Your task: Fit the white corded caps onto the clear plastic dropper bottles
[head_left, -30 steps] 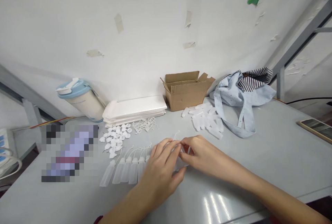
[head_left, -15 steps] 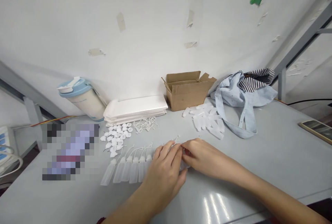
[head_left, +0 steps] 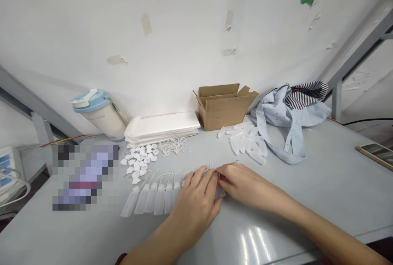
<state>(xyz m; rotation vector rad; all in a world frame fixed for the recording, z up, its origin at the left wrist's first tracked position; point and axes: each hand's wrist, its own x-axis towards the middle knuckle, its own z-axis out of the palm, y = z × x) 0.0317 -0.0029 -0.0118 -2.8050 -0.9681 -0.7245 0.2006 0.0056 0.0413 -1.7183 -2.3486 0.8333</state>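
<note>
Translucent tubes (corded) lie abreast.

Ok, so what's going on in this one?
Two bare hands are at a row of capped, translucent tubes with string loops. The left hand covers the row's right end, and the right hand meets it there; what their fingers grip is hidden. Beyond lie white caps, loose strings and more tubes before an open cardboard box.

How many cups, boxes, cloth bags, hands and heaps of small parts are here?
Cup: 1
Cardboard box: 1
Cloth bag: 1
Hands (left hand, right hand): 2
Heaps (caps, strings, loose tubes): 3
Total: 8
</note>
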